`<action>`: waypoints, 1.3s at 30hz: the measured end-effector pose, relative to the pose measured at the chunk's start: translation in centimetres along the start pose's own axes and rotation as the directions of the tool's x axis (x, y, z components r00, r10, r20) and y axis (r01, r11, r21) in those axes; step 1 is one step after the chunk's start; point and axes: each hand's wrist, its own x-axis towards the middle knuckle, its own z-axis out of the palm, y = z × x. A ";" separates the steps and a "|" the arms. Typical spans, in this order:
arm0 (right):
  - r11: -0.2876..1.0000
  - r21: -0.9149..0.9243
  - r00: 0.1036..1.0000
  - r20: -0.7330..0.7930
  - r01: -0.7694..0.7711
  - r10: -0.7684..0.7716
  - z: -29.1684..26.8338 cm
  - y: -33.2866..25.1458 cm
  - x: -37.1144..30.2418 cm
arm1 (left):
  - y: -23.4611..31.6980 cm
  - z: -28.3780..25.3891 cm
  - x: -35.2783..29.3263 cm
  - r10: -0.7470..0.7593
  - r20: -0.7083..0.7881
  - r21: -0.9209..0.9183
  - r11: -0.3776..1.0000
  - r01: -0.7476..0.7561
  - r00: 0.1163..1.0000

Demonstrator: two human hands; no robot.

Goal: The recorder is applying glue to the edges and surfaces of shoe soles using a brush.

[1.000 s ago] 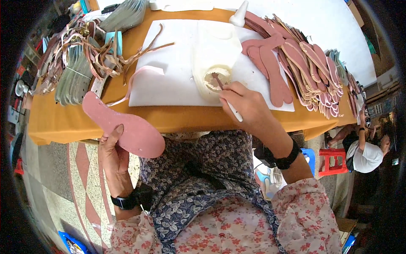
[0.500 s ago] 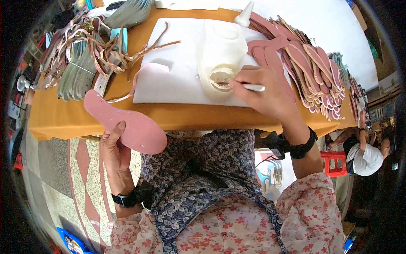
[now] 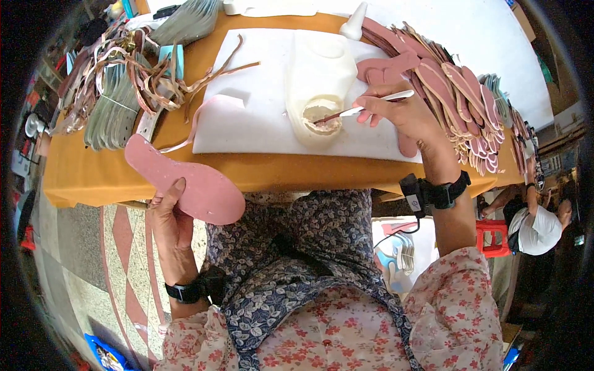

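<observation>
My left hand (image 3: 173, 213) is closed on a pink shoe insole (image 3: 192, 185), thumb on its upper face, just off the table's front edge. Small pale specks dot the insole's surface. In my right hand (image 3: 405, 117) is a slim brush (image 3: 342, 114) with a white handle, held loosely between the fingers. Its dark tip reaches into the round cut opening of a whitish plastic jug (image 3: 325, 68) lying on its side. Pale residue coats the rim of that opening. A white sheet (image 3: 241, 133) lies under the jug.
Right of the jug, several pink insoles (image 3: 442, 93) lie in overlapping stacks. To the left are tangled straps (image 3: 145, 74) and bundled grey-green sole pieces (image 3: 111, 114). A white nozzle (image 3: 354, 25) stands behind. A person in white (image 3: 535, 229) is at the far right near a red stool (image 3: 493, 238).
My right hand has moved right and slightly up, its grip on the brush looser. More of the brush now shows, its handle end raised. My left hand and insole have barely moved.
</observation>
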 end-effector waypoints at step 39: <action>0.868 0.298 0.896 -0.332 0.397 -0.295 5.7 -0.6 -8.9 | -2.4 2.3 0.1 -0.164 0.140 -0.008 0.986 0.167 0.976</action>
